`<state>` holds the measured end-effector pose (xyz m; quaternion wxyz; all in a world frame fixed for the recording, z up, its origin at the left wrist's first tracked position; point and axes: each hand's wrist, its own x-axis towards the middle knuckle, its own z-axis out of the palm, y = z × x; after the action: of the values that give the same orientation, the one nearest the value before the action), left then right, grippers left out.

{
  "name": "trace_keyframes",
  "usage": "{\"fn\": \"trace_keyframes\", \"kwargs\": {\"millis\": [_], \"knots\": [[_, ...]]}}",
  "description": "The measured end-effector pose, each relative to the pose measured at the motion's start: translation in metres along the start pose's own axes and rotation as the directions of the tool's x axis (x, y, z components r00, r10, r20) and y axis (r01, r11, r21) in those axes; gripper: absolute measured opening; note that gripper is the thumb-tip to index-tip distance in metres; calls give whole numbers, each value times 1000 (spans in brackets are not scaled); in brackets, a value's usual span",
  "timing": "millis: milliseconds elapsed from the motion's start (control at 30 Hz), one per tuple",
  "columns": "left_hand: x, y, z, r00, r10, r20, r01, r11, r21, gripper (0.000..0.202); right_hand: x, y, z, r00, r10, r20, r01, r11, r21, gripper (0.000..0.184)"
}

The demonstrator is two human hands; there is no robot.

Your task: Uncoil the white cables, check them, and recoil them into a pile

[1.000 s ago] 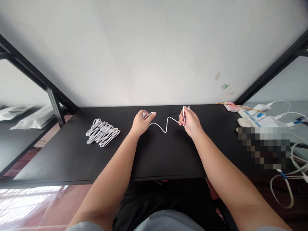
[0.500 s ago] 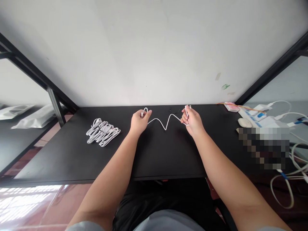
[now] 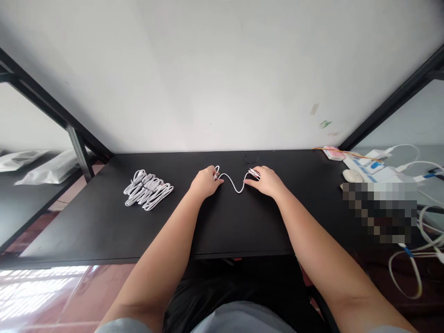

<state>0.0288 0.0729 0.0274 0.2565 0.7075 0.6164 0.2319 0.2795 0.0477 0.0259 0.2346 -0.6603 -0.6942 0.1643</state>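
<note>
A white cable (image 3: 236,189) runs between my two hands over the black table, sagging in a short curve. My left hand (image 3: 207,181) is closed on one part of it, and a small loop pokes up past the fingertips. The fingers of my right hand (image 3: 265,180) grip the other part, where several strands lie folded together. To the left of my left hand rest several bundled white cables (image 3: 147,190), bound with dark ties. Just beyond my right hand lie thin black twist ties (image 3: 250,161).
On the right stand a white power strip (image 3: 360,167) with chargers and cables, a white rounded object (image 3: 353,176) and a pixelated item. A wall (image 3: 222,92) rises behind the black table (image 3: 236,231). Plastic bags (image 3: 50,169) lie on a left shelf.
Both hands have come closer together and slightly nearer to me, lower over the table. The cable span between them has shortened into one curve, and folded strands now show at my right fingers.
</note>
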Motion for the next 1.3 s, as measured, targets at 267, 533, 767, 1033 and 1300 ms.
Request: {"fn": "trace_keyframes", "kwargs": {"millis": [267, 533, 767, 1033, 1300], "knots": [[-2, 4, 2, 999, 26, 31, -24, 998, -66, 18, 4, 4, 0, 990, 125, 70, -123, 992, -28, 16], [2, 11, 12, 989, -31, 144, 96, 875, -475, 36, 5, 2, 5, 999, 49, -8, -47, 980, 196, 26], [-6, 29, 26, 976, -68, 206, 199, 663, -721, 51, 0, -26, 24, 992, 68, 108, -127, 501, 856, 48], [-13, 33, 38, 987, 116, 108, -30, 806, -592, 51, -5, -36, 33, 995, 30, 100, -103, 449, 887, 50], [-16, 30, 34, 942, 285, 177, -92, 725, -682, 63, -8, -38, 34, 967, 81, 242, -255, 317, 913, 27]]}}
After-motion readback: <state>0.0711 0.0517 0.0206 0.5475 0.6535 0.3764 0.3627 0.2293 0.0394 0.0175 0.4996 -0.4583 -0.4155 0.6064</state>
